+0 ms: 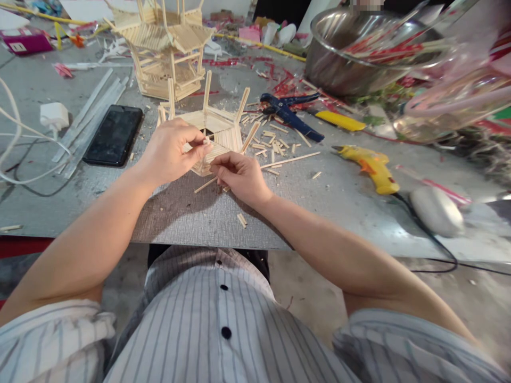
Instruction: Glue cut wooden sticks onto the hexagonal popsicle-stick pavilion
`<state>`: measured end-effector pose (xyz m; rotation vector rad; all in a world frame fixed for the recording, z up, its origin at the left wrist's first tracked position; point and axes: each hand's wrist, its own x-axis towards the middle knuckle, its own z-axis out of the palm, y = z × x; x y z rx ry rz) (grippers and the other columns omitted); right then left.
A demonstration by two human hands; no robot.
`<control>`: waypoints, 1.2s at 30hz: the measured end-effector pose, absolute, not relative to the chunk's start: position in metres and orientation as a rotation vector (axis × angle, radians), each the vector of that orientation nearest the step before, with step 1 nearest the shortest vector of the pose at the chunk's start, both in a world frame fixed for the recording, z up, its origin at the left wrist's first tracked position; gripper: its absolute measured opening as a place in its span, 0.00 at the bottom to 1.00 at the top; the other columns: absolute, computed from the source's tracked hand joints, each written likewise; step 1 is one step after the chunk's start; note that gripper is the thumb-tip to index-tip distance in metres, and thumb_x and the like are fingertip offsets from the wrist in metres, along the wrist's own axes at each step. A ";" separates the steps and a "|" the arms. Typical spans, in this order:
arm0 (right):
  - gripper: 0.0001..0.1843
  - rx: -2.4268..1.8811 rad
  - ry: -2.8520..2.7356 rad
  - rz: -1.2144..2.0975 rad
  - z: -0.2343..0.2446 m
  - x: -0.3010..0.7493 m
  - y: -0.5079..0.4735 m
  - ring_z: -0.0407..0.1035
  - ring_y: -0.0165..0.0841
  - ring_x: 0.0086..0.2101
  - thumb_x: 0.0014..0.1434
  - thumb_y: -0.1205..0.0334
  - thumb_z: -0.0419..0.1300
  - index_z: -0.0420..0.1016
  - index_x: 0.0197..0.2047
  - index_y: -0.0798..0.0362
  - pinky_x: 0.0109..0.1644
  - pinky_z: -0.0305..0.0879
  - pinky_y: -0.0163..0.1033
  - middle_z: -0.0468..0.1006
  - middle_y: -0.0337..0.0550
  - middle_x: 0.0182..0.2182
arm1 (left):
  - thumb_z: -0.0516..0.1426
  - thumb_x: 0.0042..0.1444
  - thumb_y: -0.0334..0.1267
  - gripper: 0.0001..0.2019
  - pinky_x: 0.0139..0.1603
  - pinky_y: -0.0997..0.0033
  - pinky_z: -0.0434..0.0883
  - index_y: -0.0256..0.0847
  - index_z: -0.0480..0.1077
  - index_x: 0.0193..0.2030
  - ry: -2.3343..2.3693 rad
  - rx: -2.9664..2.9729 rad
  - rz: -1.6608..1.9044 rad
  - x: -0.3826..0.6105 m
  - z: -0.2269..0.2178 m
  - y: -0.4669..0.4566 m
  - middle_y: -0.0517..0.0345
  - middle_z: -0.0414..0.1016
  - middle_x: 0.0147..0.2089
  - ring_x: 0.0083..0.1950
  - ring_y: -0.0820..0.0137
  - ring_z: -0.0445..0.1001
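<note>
A small six-sided frame of thin wooden sticks (217, 130) stands on the grey table (319, 213), with upright posts at its corners. My left hand (170, 151) grips its near edge, fingers pinched on the sticks. My right hand (239, 175) is closed in a pinch just below that edge, pressing a short wooden stick (207, 183) against the frame. Loose cut sticks (271, 143) lie scattered to the right of the frame.
A taller stick tower (167, 48) stands behind. A black phone (114, 134) lies at left beside a white charger (54, 116). Blue cutters (289, 111), a yellow knife (339, 121), a yellow glue gun (373, 167) and a steel bowl (351, 58) sit at right.
</note>
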<state>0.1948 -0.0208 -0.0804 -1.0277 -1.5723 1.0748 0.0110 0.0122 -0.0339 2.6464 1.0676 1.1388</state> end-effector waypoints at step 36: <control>0.06 -1.101 -1.614 1.054 -0.081 0.194 -0.021 0.64 0.23 0.23 0.54 0.60 0.61 0.72 0.34 0.54 0.28 0.61 0.33 0.75 0.37 0.27 | 0.53 0.62 0.51 0.13 0.44 0.57 0.71 0.48 0.71 0.32 1.087 2.607 1.077 0.008 -0.035 0.011 0.55 0.77 0.32 0.40 0.63 0.75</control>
